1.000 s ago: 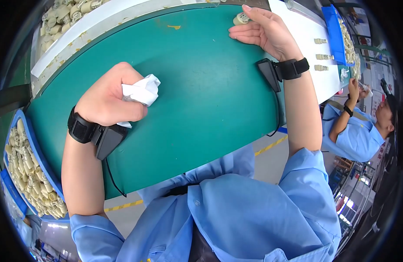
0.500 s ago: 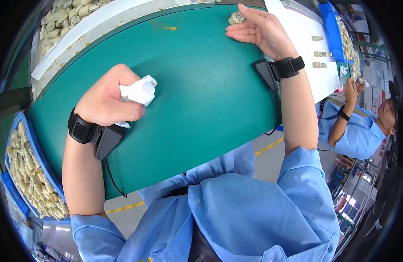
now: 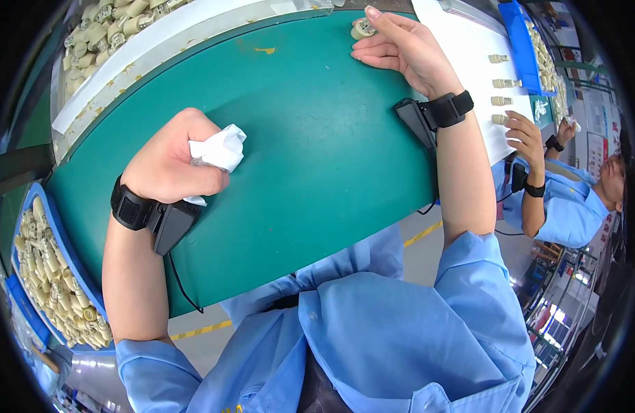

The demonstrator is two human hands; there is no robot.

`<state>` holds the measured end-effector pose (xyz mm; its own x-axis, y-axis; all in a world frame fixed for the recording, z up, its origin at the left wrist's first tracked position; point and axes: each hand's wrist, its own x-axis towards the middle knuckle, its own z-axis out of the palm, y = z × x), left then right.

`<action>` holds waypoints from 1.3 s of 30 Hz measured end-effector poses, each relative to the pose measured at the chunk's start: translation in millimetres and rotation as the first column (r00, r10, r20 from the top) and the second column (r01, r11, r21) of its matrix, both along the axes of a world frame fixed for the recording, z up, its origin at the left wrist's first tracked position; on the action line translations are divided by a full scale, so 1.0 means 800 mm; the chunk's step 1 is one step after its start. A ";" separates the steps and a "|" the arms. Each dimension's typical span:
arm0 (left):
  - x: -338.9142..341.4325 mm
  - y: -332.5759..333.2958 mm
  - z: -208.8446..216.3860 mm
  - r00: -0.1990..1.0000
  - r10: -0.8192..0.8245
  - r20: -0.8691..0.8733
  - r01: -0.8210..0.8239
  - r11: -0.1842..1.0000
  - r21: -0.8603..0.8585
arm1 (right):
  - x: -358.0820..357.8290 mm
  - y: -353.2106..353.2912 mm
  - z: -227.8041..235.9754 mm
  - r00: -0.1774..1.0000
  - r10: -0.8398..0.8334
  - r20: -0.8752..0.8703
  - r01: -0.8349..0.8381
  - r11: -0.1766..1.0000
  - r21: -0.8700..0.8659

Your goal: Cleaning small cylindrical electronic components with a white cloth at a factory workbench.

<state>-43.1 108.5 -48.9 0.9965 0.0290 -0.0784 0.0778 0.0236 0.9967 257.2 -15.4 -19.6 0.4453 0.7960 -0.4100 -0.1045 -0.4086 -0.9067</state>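
Beige cap (image 3: 363, 29) in the right hand (image 3: 415, 56)

The right hand grasps it between thumb and fingers, near the far edge of the green tabletop (image 3: 317, 158). The left hand (image 3: 174, 157) is clenched around a crumpled white cloth (image 3: 223, 148). Similar caps (image 3: 507, 83) lie on white paper (image 3: 473, 62), near a co-worker's hand (image 3: 527, 141).

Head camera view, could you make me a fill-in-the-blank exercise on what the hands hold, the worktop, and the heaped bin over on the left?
1. The left hand grips a crumpled wad whose colour is ____.
2. The right hand holds a beige fitting between its ____ and fingers.
3. Both hands are over a worktop coloured ____.
4. The bin heaped with similar pieces is coloured ____.

Missing words: white; thumb; green; blue.
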 end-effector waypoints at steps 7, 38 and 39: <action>-0.004 -0.002 0.005 0.995 0.083 -0.048 -0.086 0.995 -0.052 | 0.046 -0.020 -0.029 0.994 0.112 -0.020 -0.107 0.982 0.158; 0.026 -0.046 -0.001 0.868 0.486 0.103 -0.485 0.783 0.389 | -0.025 -0.024 0.034 0.497 0.463 0.734 -0.700 0.714 0.024; 0.026 -0.045 -0.001 0.875 0.472 0.111 -0.474 0.784 0.400 | -0.021 -0.026 0.029 0.243 0.518 0.820 -0.754 0.633 -0.176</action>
